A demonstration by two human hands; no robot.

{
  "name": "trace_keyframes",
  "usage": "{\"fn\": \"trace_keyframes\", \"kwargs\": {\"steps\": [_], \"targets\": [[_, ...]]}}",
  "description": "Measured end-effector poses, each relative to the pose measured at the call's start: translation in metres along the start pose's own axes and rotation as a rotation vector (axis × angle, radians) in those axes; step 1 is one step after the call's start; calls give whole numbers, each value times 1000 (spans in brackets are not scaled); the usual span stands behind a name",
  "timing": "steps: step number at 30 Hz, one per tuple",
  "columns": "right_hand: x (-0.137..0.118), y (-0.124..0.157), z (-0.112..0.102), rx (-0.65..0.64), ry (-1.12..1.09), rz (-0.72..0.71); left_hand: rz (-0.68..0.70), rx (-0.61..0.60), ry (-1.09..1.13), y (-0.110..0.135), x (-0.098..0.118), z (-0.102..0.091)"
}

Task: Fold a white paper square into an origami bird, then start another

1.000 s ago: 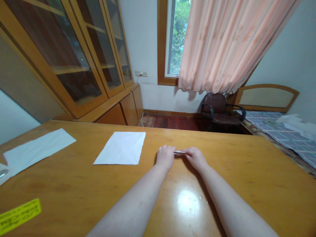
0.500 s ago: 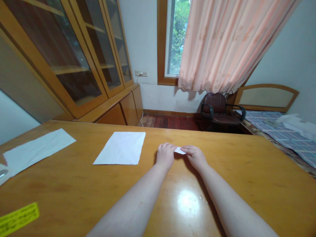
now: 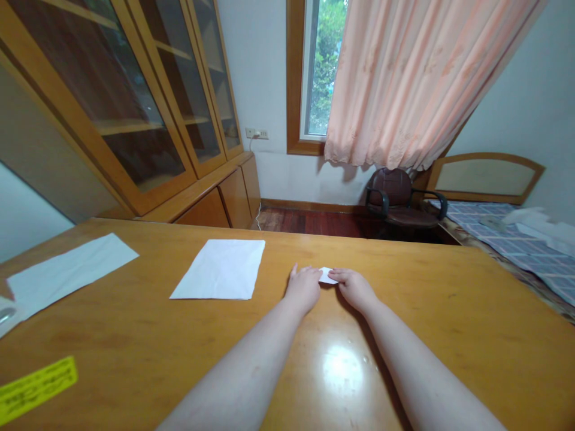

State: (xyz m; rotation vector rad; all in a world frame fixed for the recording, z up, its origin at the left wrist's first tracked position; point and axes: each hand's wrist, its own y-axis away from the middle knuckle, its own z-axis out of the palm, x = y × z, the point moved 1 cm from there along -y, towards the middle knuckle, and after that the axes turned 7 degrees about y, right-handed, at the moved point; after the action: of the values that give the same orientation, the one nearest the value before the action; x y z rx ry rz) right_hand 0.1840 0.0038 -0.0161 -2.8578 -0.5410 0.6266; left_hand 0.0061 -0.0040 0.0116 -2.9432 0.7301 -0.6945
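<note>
A small folded piece of white paper point(image 3: 326, 275) lies between my two hands near the far part of the wooden table point(image 3: 431, 335). My left hand point(image 3: 304, 290) holds its left end, with one finger sticking up apart from the others. My right hand point(image 3: 354, 288) grips the right end between thumb and fingers. Both hands cover parts of the paper, so its full shape is hidden. To the left of my hands, a larger white paper sheet point(image 3: 220, 269) rests flat on the tabletop.
At the far left lies a long white paper strip point(image 3: 74, 272), with a partly cut-off white object point(image 3: 6, 314) beside it. A yellow label with writing point(image 3: 38, 386) is at the lower left. Beyond the table stand a glass-door cabinet point(image 3: 188, 149), an office chair point(image 3: 395, 194) and a bed point(image 3: 489, 221).
My left hand has shifted its hold slightly, and one of its fingers now points up. The small paper's visible part looks a little taller. The larger sheets have not moved.
</note>
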Motion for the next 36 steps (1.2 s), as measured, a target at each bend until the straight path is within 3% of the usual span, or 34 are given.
{"fn": "trace_keyframes", "kwargs": {"steps": [9, 14, 19, 25, 36], "targets": [[-9, 0, -8, 10, -57, -119, 2, -23, 13, 2, 3, 2], [-8, -1, -7, 30, -27, -85, 7, -15, -5, 0, -2, 5], [-5, -1, -5, 30, -28, -83, 69, -83, 11, -4, -8, 10], [0, -1, -2, 13, -60, -65, 113, -94, 70, -2, -1, 8], [-7, -1, -4, 28, -68, -103, 31, -97, -16, -2, -7, 20]]}}
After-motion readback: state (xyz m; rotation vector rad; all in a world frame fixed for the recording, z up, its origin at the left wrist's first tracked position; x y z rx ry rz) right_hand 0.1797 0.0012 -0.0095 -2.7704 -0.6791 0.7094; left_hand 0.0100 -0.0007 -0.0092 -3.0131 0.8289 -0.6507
